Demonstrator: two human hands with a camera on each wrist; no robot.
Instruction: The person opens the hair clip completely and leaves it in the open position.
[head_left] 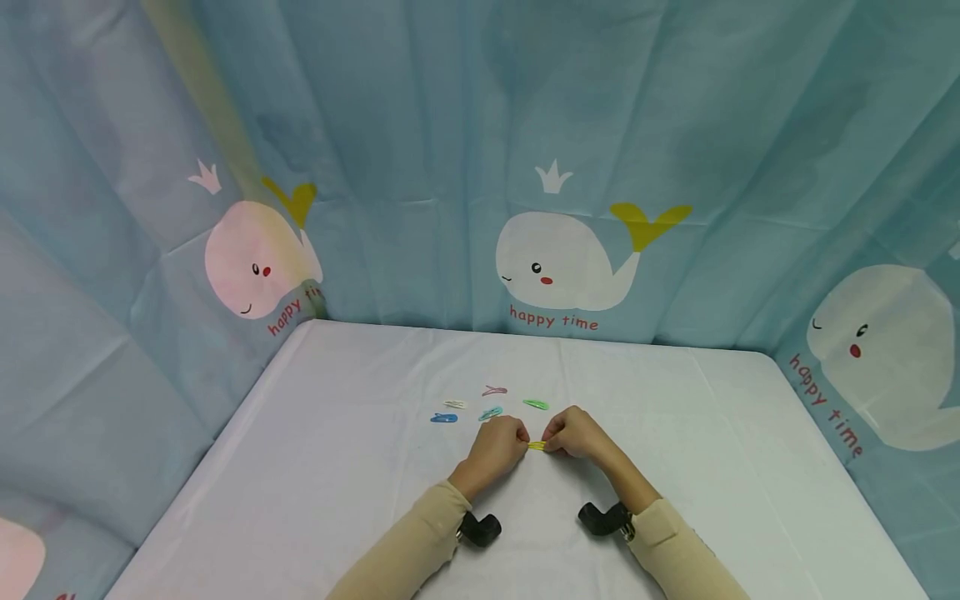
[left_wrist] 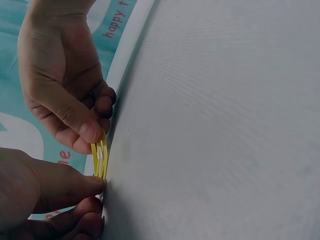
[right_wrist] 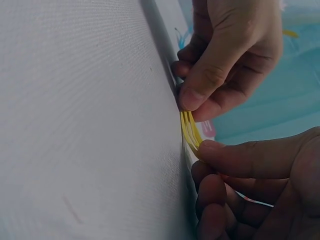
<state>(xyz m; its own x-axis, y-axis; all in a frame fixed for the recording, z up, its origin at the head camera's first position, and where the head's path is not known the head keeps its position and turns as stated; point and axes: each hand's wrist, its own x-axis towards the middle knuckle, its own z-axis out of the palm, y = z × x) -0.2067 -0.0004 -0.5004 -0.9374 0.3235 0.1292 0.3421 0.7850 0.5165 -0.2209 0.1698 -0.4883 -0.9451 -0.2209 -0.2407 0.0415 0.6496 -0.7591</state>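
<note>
A yellow snap hair clip (head_left: 536,445) lies low over the white cloth, between my two hands. My left hand (head_left: 498,444) pinches one end of it between thumb and fingers, while my right hand (head_left: 577,433) pinches the opposite end. In the left wrist view the slim yellow strips of the clip (left_wrist: 100,157) show between the fingertips; both its ends are covered by fingers. The right wrist view shows the clip (right_wrist: 189,131) slightly bowed, close to the table surface.
Beyond my hands lie several other hair clips: blue (head_left: 444,417), cream (head_left: 454,404), pink (head_left: 494,390), light blue (head_left: 491,412) and green (head_left: 536,404). The white-covered table (head_left: 360,367) meets a blue whale-print curtain (head_left: 420,250) at its back and sides.
</note>
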